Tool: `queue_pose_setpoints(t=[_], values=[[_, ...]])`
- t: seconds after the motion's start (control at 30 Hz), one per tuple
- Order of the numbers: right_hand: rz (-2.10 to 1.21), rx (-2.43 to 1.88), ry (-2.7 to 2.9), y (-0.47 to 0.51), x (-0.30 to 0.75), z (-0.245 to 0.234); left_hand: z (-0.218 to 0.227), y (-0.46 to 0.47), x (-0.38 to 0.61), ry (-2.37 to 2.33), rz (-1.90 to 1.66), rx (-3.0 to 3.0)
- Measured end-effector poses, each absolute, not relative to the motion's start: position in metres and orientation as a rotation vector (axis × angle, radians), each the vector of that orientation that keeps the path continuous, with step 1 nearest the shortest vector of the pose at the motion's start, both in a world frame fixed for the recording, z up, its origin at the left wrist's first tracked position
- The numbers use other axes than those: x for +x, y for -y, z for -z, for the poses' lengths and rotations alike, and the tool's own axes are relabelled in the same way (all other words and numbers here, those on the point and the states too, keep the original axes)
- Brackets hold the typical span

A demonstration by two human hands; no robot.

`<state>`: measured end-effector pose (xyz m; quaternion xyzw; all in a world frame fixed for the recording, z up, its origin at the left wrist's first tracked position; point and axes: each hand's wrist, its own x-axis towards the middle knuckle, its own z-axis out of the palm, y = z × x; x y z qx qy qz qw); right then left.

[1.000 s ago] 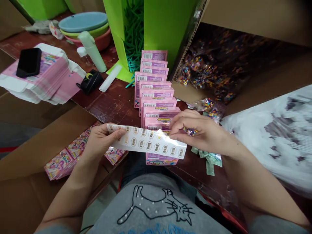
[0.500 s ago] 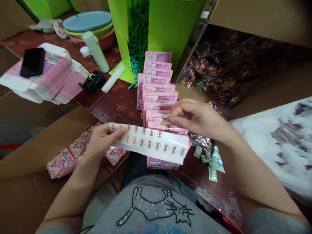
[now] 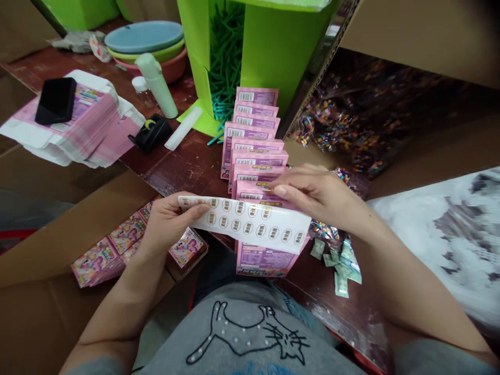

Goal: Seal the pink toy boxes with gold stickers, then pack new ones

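- The left hand grips the left end of a white sticker sheet, thumb on top, holding it level above the near edge of the desk.
- The right hand rests at the sheet's far edge with fingertips drawn together over the nearest pink box. They are too small to tell whether they pinch a sticker.
- The sheet hides the top of that box. The row of pink boxes runs away from it toward a green carton full of teal sticks.
- Right of the row is a cardboard box of bright candy bags, with green sachets lying near.
- To the far left are a black tape dispenser, a white bottle, stacked bowls, and a phone on a stack of flat pink cartons.
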<state>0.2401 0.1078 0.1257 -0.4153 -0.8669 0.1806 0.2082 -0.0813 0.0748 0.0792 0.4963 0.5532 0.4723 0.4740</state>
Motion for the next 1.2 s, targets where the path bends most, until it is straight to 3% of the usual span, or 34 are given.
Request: queue_pose_setpoints(t=[0.1,0.37,0.67,1.0,1.2], values=[[-0.741,-1.031,2.41,-0.101,0.234,-0.135,-0.083,-0.074,-0.073,-1.322,-1.195,1.326],[-0.679,-1.018,2.393,-0.094,0.226,-0.129,-0.09,-0.07,-0.061,-1.278,-1.173,1.364],[-0.921,-1.01,2.274,-0.106,0.243,-0.134,-0.092,-0.081,-0.061,-1.341,-1.171,1.23],[-0.831,-0.922,2.015,-0.121,0.245,-0.134,-0.082,-0.083,-0.067,-1.382,-1.088,1.07],[-0.524,-1.235,2.391,-0.161,0.241,-0.113,-0.079,-0.089,-0.071,-1.362,-1.067,1.089]])
